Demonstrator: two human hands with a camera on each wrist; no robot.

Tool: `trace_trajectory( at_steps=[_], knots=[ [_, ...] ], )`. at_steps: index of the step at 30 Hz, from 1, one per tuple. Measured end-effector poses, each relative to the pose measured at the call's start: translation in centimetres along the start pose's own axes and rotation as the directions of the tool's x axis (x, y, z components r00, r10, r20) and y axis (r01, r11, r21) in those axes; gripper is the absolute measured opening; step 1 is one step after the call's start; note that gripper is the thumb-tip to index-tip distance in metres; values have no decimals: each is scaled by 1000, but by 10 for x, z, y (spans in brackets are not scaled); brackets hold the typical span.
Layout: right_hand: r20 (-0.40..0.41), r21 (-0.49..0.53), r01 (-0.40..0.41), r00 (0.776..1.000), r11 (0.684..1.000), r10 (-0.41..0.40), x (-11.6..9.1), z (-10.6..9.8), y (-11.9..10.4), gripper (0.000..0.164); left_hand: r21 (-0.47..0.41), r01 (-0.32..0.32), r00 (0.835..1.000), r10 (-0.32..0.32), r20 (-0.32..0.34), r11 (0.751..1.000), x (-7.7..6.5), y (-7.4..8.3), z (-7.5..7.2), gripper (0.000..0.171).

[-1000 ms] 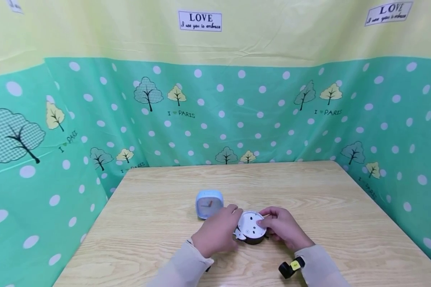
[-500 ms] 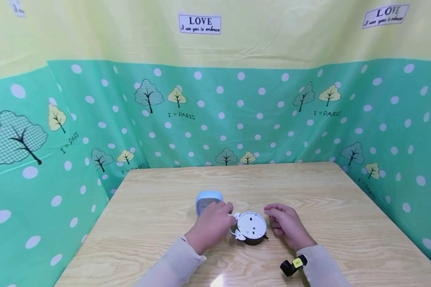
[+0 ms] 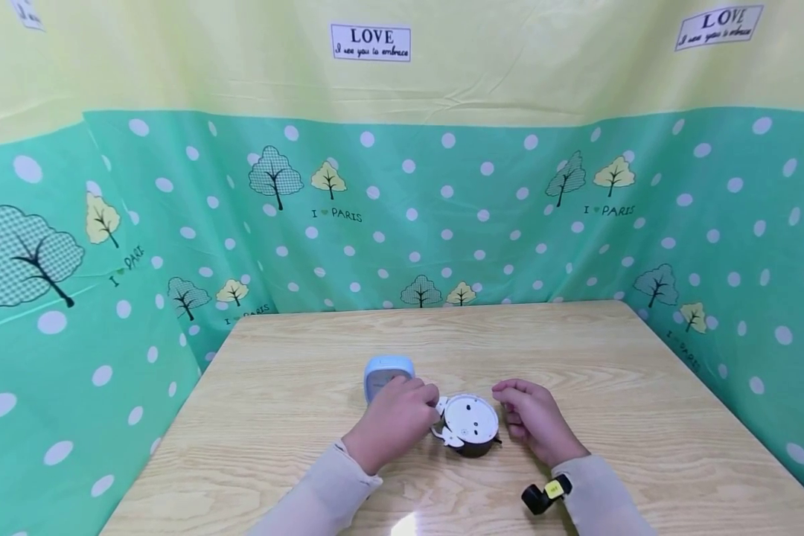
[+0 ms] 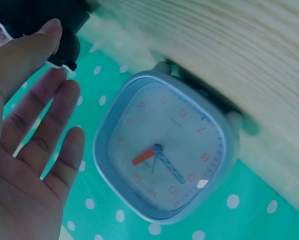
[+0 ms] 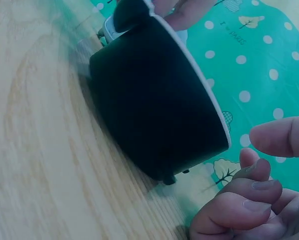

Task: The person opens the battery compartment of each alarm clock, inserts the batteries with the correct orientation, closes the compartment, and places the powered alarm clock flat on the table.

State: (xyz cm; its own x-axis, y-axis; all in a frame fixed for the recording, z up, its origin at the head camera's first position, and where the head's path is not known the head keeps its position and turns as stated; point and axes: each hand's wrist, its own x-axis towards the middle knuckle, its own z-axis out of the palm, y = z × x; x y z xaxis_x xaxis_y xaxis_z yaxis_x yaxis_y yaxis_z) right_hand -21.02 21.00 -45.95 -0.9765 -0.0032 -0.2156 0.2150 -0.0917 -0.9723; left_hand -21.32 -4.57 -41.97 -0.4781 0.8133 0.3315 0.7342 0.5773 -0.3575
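A round alarm clock (image 3: 470,420) lies face down on the table, its white back with small black knobs turned up. White ear-like pieces and a handle stick out on its left side. The right wrist view shows its dark body (image 5: 154,95) from the side. My left hand (image 3: 395,417) pinches the clock at that handle side, between thumb and a finger largely hidden; its other fingers are extended in the left wrist view. To the clock's right, my right hand (image 3: 536,420) holds nothing, fingers loosely curled and apart from the clock.
A light blue square alarm clock (image 4: 164,145) stands upright just behind my left hand, facing me. The wooden table (image 3: 295,342) ends at a green dotted curtain (image 3: 348,246) at the back and sides. A black wrist camera (image 3: 543,497) sits on my right wrist.
My right hand has let go of the round clock's back and drawn slightly right. My left hand has shifted a little left, now at the handle. The last half second shows almost no motion.
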Motion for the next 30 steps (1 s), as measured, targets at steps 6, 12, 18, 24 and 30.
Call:
trace_trajectory(
  at_steps=[6,12,18,24,30],
  knots=[
    [-10,-3,-1,1000,1000,1,1,0,0,43,5,-53,995,54,-86,999,4,0,-7,13],
    [-12,-10,0,1000,1000,0,1,-1,0,42,-17,-69,992,67,-111,997,9,1,-20,11],
    [-14,-20,-6,1000,1000,5,0,-1,0,42,-35,-65,987,59,-151,997,17,3,-30,12],
    [-13,-25,-4,1000,1000,4,0,-1,0,42,-39,-64,984,56,-172,997,28,2,-38,5],
    [-7,-25,-12,1000,1000,11,2,-1,0,41,-39,-56,986,49,-161,998,43,-1,-41,7]
  ],
)
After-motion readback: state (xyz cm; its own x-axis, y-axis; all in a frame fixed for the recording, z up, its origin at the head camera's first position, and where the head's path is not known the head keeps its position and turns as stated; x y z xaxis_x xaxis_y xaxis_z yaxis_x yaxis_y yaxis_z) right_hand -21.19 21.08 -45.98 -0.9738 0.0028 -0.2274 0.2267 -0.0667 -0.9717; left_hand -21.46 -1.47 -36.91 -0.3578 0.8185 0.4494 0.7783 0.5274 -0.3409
